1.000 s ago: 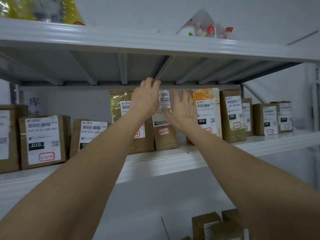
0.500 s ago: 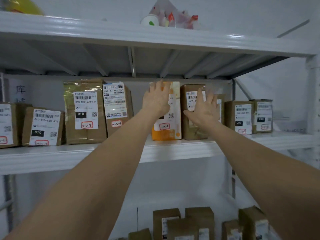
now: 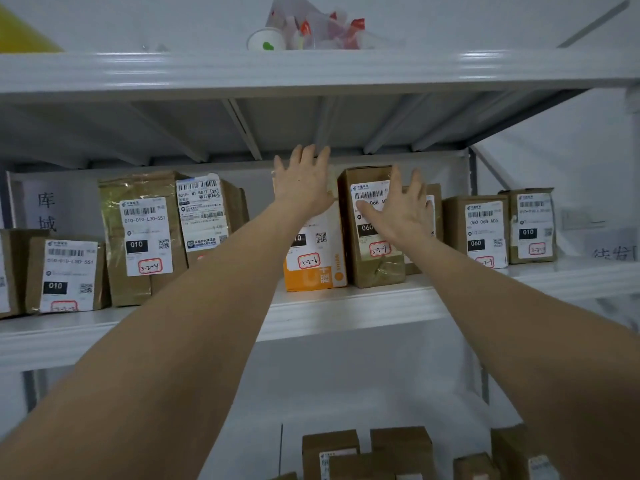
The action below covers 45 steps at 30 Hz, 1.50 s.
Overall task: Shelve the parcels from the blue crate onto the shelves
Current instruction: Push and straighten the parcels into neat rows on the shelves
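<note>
The writing first. The orange-and-white parcel carries a white label with a QR code and a red-boxed handwritten "3-2-6"; "SYHAN" runs up its orange edge. Touching it on the right, the brown box shows a barcode, "06B", "060" on black and a red-boxed "3-2-7". Further left, a taped brown parcel reads "010-010-L30-551", "010" and "3-2-4", and its neighbour's label reads "BS77 [SK]". To the right, another box reads "060-06B-A05" and "060". Handwritten characters mark the wall at the far left.

A second ago the hands were spread over the "BS77" parcel and the orange one; half a second ago they had shifted one parcel rightward, and they remain there.

Both parcels stand upright, labels outward, on the middle shelf (the brown one has wrinkled tape across its lower front). The left hand lies flat over the top of the orange-and-white parcel, fingers straight and spread, grasping nothing. The right hand is splayed flat across the brown box's label, likewise gripping nothing
</note>
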Each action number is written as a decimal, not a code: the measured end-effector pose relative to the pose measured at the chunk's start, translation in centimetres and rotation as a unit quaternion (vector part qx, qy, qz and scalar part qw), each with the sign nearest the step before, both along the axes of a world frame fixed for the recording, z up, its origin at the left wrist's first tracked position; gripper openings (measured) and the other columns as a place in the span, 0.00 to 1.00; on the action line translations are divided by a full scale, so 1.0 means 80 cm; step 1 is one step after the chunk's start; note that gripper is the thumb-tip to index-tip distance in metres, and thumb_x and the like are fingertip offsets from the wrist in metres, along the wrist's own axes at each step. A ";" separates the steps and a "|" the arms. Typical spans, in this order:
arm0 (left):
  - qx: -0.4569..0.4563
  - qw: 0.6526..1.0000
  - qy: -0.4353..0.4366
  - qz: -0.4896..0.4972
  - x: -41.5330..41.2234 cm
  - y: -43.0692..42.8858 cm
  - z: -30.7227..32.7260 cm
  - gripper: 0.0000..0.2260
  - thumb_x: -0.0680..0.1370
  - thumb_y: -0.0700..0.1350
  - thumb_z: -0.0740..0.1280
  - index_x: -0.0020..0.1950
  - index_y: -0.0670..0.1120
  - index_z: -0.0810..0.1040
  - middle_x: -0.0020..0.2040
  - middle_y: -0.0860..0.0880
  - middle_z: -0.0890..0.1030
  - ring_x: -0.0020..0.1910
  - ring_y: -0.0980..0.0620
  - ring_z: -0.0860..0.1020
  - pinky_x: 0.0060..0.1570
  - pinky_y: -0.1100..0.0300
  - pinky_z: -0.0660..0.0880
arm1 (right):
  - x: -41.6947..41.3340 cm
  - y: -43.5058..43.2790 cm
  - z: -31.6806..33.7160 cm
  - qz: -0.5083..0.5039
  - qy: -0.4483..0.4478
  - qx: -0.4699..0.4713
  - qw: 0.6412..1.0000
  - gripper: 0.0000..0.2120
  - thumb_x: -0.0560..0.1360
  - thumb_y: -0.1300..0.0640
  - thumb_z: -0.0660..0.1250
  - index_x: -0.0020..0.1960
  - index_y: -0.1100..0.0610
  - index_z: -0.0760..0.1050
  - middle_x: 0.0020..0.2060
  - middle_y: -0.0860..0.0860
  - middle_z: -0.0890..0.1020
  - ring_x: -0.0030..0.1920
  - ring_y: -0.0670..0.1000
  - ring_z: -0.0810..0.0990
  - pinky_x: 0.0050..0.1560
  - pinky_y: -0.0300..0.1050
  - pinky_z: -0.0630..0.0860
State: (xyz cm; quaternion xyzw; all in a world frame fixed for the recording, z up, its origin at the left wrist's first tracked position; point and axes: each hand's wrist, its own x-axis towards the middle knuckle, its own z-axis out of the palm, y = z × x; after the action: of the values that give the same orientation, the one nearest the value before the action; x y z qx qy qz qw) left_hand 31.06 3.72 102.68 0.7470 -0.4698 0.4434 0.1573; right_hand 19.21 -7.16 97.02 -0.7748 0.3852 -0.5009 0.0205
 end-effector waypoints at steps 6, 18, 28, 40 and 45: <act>0.011 0.999 0.027 0.033 -0.005 -0.013 -0.002 0.33 0.75 0.58 0.64 0.76 0.50 0.55 0.74 0.45 0.60 0.75 0.43 0.56 0.67 0.33 0.58 | 0.007 0.005 -0.004 0.017 0.037 0.012 0.999 0.50 0.69 0.33 0.67 0.78 0.48 0.42 0.77 0.58 0.47 0.76 0.64 0.51 0.70 0.64 0.60; -0.035 0.991 0.125 0.043 0.020 -0.007 0.003 0.32 0.73 0.59 0.67 0.73 0.52 0.59 0.71 0.43 0.62 0.70 0.39 0.61 0.63 0.35 0.64 | 0.051 0.025 -0.013 0.046 0.039 0.054 0.997 0.51 0.69 0.36 0.70 0.77 0.43 0.37 0.69 0.61 0.59 0.58 0.61 0.75 0.49 0.50 0.73; 0.002 0.995 0.071 0.075 0.041 0.015 -0.001 0.32 0.74 0.60 0.65 0.74 0.52 0.58 0.72 0.42 0.64 0.72 0.42 0.60 0.68 0.35 0.56 | 0.074 0.037 -0.015 0.072 0.003 0.089 0.993 0.54 0.68 0.39 0.73 0.78 0.48 0.38 0.67 0.59 0.61 0.61 0.61 0.73 0.52 0.51 0.73; 0.007 0.994 0.075 0.074 0.052 0.020 0.000 0.32 0.74 0.58 0.66 0.74 0.50 0.59 0.70 0.41 0.66 0.70 0.40 0.63 0.67 0.37 0.59 | 0.091 0.042 -0.024 0.045 0.015 0.082 0.996 0.53 0.68 0.37 0.72 0.78 0.47 0.38 0.65 0.59 0.65 0.58 0.60 0.76 0.45 0.49 0.72; -0.007 0.994 0.074 0.082 0.045 0.018 -0.004 0.30 0.75 0.55 0.65 0.73 0.48 0.60 0.70 0.41 0.65 0.70 0.40 0.63 0.68 0.35 0.57 | 0.089 0.045 -0.025 0.051 0.023 0.085 0.995 0.51 0.69 0.35 0.70 0.78 0.47 0.40 0.67 0.59 0.63 0.64 0.61 0.70 0.56 0.53 0.72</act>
State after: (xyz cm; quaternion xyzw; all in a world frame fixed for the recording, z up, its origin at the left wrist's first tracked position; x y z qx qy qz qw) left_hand 34.69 5.14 102.39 0.8126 -0.3910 0.4014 0.1603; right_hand 26.34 -3.53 94.98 -0.8002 0.3870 -0.4467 0.1023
